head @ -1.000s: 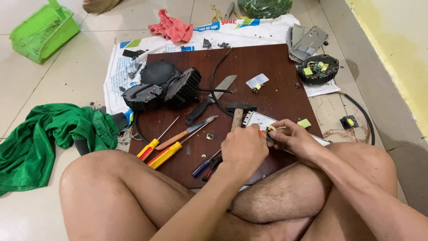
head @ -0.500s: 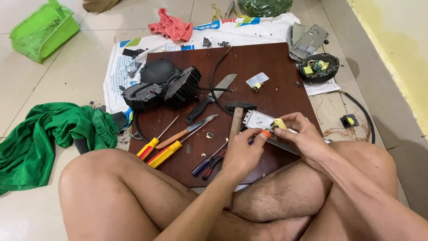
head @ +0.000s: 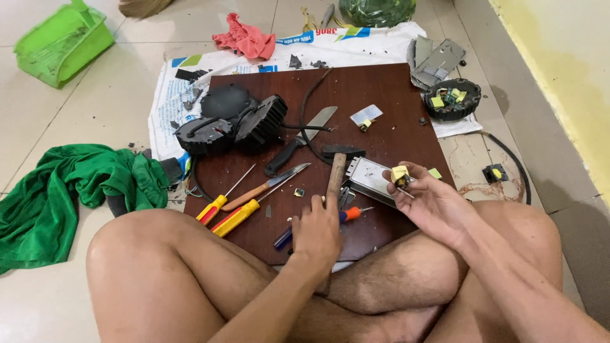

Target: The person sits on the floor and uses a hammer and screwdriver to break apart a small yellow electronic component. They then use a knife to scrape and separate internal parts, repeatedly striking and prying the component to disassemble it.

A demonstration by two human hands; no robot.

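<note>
— What's in the right hand (head: 438, 203)?
— A small yellow part (head: 399, 174), pinched in its fingertips above the board's (head: 394, 95) right edge; its underside is hidden.
— And the left hand (head: 316, 232)?
— Over the board's near edge, covering an orange-handled tool (head: 351, 214). Its grip can't be made out. The hammer (head: 337, 166) lies just beyond.

green cloth (head: 57, 190) lies left on floor | green basket (head: 60, 41) sits far left | red rag (head: 244, 39) rests on newspaper (head: 190, 82) | kitchen knife (head: 298, 141) lies mid-board
</note>
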